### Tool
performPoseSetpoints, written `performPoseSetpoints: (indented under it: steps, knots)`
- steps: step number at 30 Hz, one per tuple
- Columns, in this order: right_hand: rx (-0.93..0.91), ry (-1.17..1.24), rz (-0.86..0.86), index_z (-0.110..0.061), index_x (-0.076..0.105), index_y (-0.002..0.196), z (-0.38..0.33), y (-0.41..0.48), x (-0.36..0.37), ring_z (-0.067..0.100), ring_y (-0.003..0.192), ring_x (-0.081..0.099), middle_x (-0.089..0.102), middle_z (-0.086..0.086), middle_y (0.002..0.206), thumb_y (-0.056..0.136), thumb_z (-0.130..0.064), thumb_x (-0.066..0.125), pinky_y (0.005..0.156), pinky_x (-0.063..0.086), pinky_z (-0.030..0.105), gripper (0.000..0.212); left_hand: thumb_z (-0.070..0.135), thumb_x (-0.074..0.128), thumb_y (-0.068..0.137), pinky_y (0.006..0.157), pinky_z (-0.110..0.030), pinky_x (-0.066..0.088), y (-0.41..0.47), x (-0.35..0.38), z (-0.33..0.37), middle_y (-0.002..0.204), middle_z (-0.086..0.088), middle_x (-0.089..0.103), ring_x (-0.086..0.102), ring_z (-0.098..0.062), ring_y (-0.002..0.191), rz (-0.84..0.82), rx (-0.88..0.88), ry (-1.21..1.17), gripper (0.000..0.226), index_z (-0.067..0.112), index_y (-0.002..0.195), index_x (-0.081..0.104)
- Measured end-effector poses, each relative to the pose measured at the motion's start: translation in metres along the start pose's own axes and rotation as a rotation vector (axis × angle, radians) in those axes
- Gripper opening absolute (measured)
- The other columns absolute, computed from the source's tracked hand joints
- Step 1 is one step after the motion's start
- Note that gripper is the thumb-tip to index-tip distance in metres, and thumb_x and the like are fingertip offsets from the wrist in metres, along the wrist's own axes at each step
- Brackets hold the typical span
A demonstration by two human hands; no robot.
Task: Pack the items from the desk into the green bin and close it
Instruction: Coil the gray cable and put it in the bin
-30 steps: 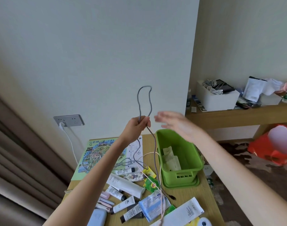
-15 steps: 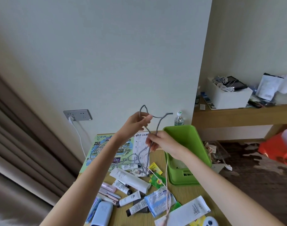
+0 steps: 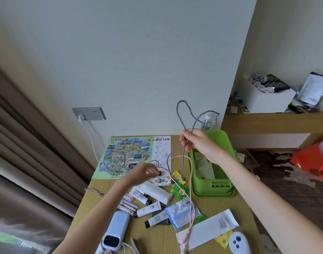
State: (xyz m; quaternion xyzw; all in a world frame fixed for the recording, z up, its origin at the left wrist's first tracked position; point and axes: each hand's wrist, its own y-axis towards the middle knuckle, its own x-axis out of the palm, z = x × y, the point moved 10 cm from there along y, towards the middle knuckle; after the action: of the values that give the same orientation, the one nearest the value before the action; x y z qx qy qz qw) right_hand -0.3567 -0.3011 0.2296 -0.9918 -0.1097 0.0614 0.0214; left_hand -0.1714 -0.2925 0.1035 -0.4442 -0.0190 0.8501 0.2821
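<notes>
A green bin stands on the wooden desk at the right, with paper slips inside. My right hand is raised over the bin's left rim, shut on loops of a grey cable that stick up above it. The cable trails down over the map. Lower, my left hand hovers above the desk, fingers pinched near the cable's lower run; contact is unclear. A pink cable crosses the clutter of tubes, packets and a blue device.
A wall socket with a white plug is behind the desk; curtains hang at the left. A water bottle stands behind the bin. A shelf at the right carries a white box. A red bag lies on the floor.
The grey cable loops passed from my left hand to my right hand. My left hand dropped towards the desk and the cable's lower part. The view tilted down.
</notes>
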Motion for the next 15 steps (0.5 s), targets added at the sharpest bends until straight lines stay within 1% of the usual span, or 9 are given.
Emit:
performPoseSetpoints:
  steps: [3,5,7,8,10,11,13,14,15]
  knots:
    - [0.065,-0.284,-0.013,-0.011,0.056,0.076,0.029,0.014,0.023,0.011,0.05,0.05,0.057,0.001,0.066,0.104,-0.019,0.038,0.052,0.043,0.018,0.034,0.017,0.058,0.095,0.097,-0.032,0.051,-0.001,-0.01,-0.017,0.11,-0.002,0.07,0.065,-0.013,0.099,0.073,-0.024,-0.011,0.016,0.012,0.108,0.067]
    - [0.089,-0.464,-0.026,-0.014,0.055,0.074,0.048,0.026,0.038,0.01,0.051,0.051,0.059,0.001,0.066,0.103,-0.021,0.038,0.056,0.044,0.021,0.035,0.015,0.057,0.096,0.094,-0.025,0.051,-0.003,-0.023,-0.031,0.111,-0.005,0.07,0.064,-0.014,0.099,0.13,-0.041,-0.002,0.017,0.01,0.109,0.067]
    - [0.099,-0.62,-0.042,-0.014,0.057,0.076,0.066,0.039,0.053,0.014,0.059,0.056,0.06,0.002,0.069,0.103,-0.024,0.036,0.064,0.046,0.029,0.036,0.014,0.057,0.096,0.083,-0.015,0.047,-0.006,-0.039,-0.049,0.11,-0.003,0.07,0.063,-0.012,0.096,0.207,-0.068,0.018,0.017,0.011,0.108,0.068]
    - [0.103,-0.692,-0.048,-0.013,0.059,0.079,0.073,0.045,0.06,0.018,0.065,0.058,0.062,0.003,0.073,0.103,-0.025,0.035,0.067,0.046,0.031,0.037,0.013,0.056,0.096,0.08,-0.014,0.045,-0.007,-0.048,-0.06,0.109,-0.002,0.07,0.063,-0.011,0.094,0.25,-0.083,0.033,0.017,0.011,0.108,0.068]
    - [0.113,-0.82,-0.051,-0.008,0.06,0.087,0.087,0.059,0.073,0.023,0.077,0.06,0.063,0.005,0.084,0.104,-0.027,0.033,0.071,0.048,0.034,0.037,0.01,0.055,0.096,0.081,-0.018,0.047,-0.01,-0.062,-0.084,0.108,-0.001,0.07,0.064,-0.011,0.093,0.311,-0.114,0.046,0.017,0.011,0.108,0.068]
    - [0.118,-0.882,-0.05,-0.008,0.058,0.088,0.094,0.066,0.079,0.023,0.075,0.059,0.062,0.005,0.084,0.104,-0.027,0.033,0.065,0.046,0.033,0.035,0.01,0.055,0.096,0.081,-0.02,0.048,-0.011,-0.066,-0.097,0.108,-0.002,0.07,0.064,-0.011,0.093,0.322,-0.127,0.045,0.018,0.011,0.108,0.067]
    - [0.133,-0.986,-0.05,-0.011,0.051,0.085,0.11,0.081,0.089,0.017,0.061,0.05,0.054,0.001,0.073,0.104,-0.028,0.035,0.05,0.033,0.029,0.031,0.011,0.055,0.096,0.082,-0.022,0.049,-0.008,-0.07,-0.123,0.111,-0.002,0.069,0.064,-0.012,0.094,0.31,-0.148,0.048,0.018,0.012,0.11,0.066]
    - [0.15,-1.022,-0.054,-0.013,0.049,0.083,0.119,0.089,0.094,0.015,0.057,0.046,0.05,-0.001,0.069,0.104,-0.028,0.036,0.048,0.029,0.029,0.029,0.013,0.056,0.096,0.082,-0.023,0.05,-0.005,-0.071,-0.137,0.113,-0.002,0.068,0.064,-0.012,0.095,0.294,-0.156,0.05,0.018,0.013,0.112,0.065]
    - [0.171,-1.051,-0.062,-0.014,0.047,0.082,0.128,0.096,0.099,0.015,0.056,0.045,0.047,-0.001,0.067,0.104,-0.028,0.036,0.049,0.028,0.03,0.029,0.015,0.057,0.096,0.083,-0.024,0.05,-0.002,-0.071,-0.15,0.116,-0.002,0.067,0.063,-0.013,0.097,0.276,-0.164,0.05,0.02,0.014,0.114,0.064]
